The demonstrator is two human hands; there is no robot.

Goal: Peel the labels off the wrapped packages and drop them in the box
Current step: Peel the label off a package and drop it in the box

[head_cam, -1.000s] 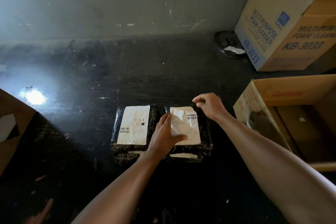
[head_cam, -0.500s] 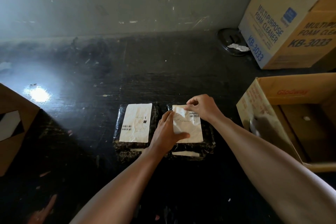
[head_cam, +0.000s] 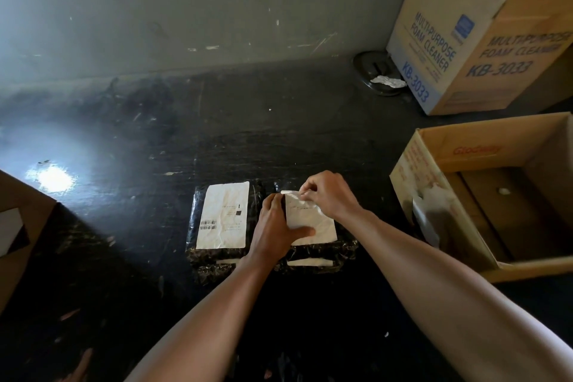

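Two black-wrapped packages lie side by side on the dark table. The left package (head_cam: 198, 260) carries a flat white label (head_cam: 224, 215) with a barcode. On the right package (head_cam: 344, 253) a second white label (head_cam: 313, 220) has its top edge lifted. My right hand (head_cam: 328, 195) pinches that top edge, which curls up off the wrap. My left hand (head_cam: 274, 231) lies flat on the right package's left side, its thumb pressing the label's lower part. The open cardboard box (head_cam: 412, 164) stands at the right, with a crumpled white piece inside near its front wall.
A tall closed carton (head_cam: 459, 49) printed "Multi-purpose foam cleaner" stands at the back right against the wall. A round dark dish (head_cam: 367, 70) with a white scrap sits beside it. A brown cardboard piece (head_cam: 28, 217) juts in at the left edge.
My right hand moved left from the label's upper right corner along its top edge and lifted that edge. My left hand stayed pressing on the package.
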